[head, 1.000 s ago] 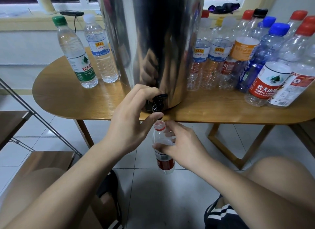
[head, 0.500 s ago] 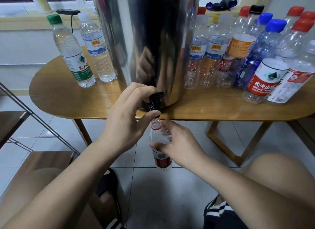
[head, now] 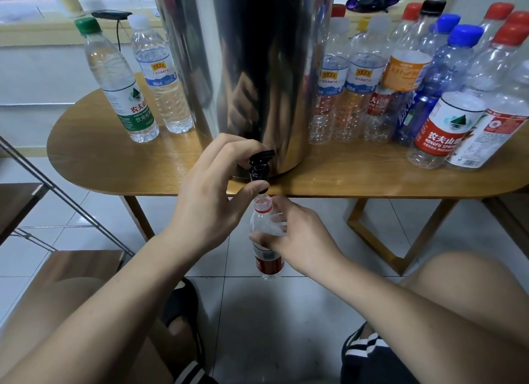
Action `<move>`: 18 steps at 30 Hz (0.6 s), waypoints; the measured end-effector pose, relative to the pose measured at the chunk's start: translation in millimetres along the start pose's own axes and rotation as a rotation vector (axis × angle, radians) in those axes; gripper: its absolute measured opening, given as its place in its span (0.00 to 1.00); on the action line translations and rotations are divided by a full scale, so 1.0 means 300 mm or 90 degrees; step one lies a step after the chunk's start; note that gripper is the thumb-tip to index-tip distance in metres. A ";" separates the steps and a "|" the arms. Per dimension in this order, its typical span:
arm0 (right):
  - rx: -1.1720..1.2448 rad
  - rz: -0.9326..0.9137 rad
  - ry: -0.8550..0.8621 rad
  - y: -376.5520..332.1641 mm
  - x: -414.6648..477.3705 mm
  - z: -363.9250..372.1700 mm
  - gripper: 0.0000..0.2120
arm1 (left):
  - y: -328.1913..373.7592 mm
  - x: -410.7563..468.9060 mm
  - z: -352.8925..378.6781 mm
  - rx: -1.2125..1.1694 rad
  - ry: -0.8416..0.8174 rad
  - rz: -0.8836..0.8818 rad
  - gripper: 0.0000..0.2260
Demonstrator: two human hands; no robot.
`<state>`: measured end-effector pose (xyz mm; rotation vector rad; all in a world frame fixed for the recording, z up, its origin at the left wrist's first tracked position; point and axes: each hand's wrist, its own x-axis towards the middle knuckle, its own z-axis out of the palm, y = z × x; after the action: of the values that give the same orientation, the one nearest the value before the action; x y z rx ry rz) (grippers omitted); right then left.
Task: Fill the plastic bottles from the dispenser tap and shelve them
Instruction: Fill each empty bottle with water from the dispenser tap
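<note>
The fingers (head: pixel 229 147) of the left hand (head: pixel 209 200) are curled over the black tap (head: pixel 259 164), with the thumb pressed up beneath it. The fingers (head: pixel 286 209) of the right hand (head: pixel 300 237) are wrapped round the shoulder of an uncapped, red-labelled bottle (head: pixel 267 257). It is held upright off the table's front edge, its mouth just under the spout. The tap is set low on the steel dispenser (head: pixel 252 68), which is stood on the wooden table (head: pixel 114 160). Two capped bottles (head: pixel 143 91) are seen at its left, and a crowded group (head: pixel 429 83) at its right.
</note>
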<state>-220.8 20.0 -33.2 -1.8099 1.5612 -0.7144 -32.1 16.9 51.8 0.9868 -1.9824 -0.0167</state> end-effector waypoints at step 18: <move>0.011 -0.019 -0.002 -0.004 -0.007 0.005 0.33 | -0.003 0.000 -0.015 -0.015 -0.023 -0.012 0.18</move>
<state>-219.2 22.4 -33.0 -1.8247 1.5239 -0.7355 -28.3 17.7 54.0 0.9971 -2.0009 -0.0687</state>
